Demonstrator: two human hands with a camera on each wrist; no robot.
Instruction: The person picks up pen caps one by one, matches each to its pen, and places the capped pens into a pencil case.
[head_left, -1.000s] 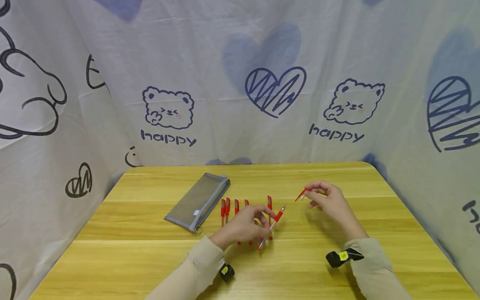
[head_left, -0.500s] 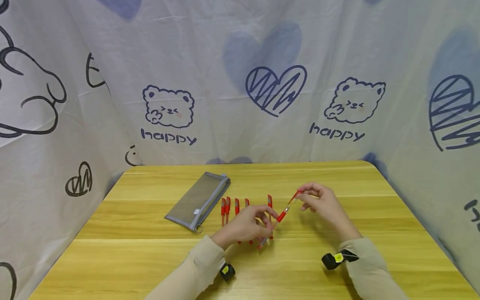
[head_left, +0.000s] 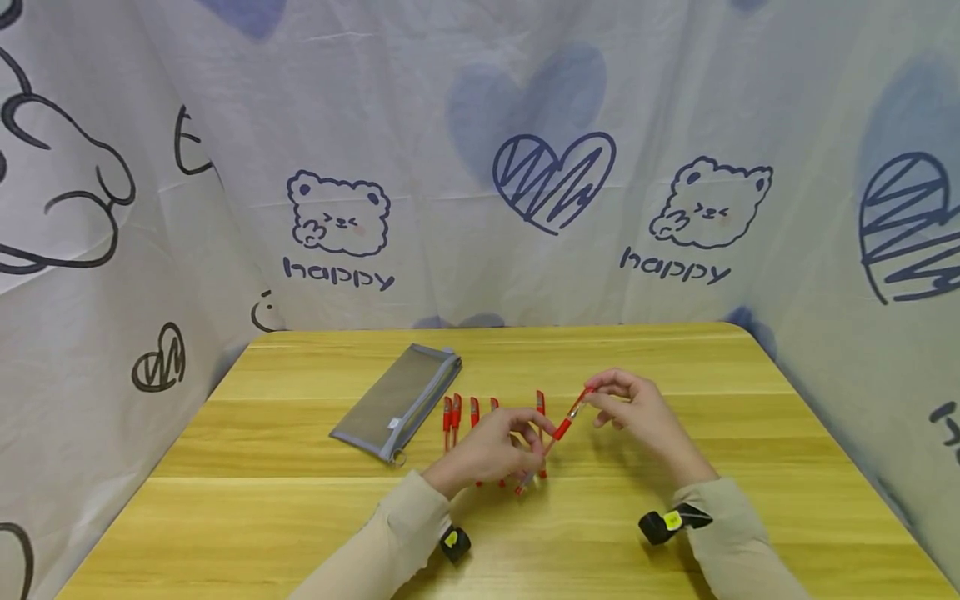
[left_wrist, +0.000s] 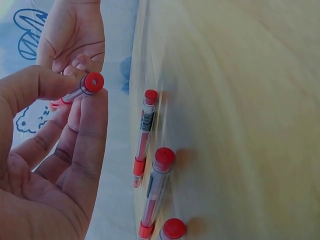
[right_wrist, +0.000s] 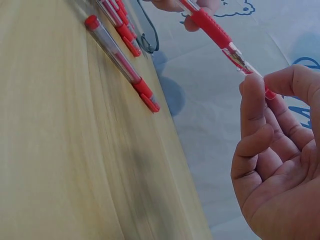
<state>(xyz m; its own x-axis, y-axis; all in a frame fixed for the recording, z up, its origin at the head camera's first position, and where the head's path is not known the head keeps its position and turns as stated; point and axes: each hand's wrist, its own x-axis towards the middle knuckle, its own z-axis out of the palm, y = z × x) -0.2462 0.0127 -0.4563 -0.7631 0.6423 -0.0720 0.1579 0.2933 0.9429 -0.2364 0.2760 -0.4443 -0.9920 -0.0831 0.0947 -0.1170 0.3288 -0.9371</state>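
Observation:
My left hand (head_left: 498,446) pinches a red gel pen (head_left: 562,429) by its clear barrel, tilted with the tip up and to the right above the table. In the left wrist view the pen's red end plug (left_wrist: 94,82) shows between thumb and fingers. My right hand (head_left: 637,410) pinches the pen's cap (right_wrist: 270,93), clear with a red end and red clip, between thumb and index finger. In the right wrist view the cap sits over the metal tip, just beyond the red grip (right_wrist: 212,30). Several capped red pens (head_left: 541,406) lie on the table beside and under my left hand.
A grey mesh zip pouch (head_left: 397,400) with a ring at its zipper lies left of the pens on the wooden table (head_left: 300,517). A white printed curtain (head_left: 450,250) hangs behind the table and along both sides.
My right hand has moved left and slightly down, bringing the cap from apart onto the pen's tip. My left hand has stayed almost still, the pen tilting slightly.

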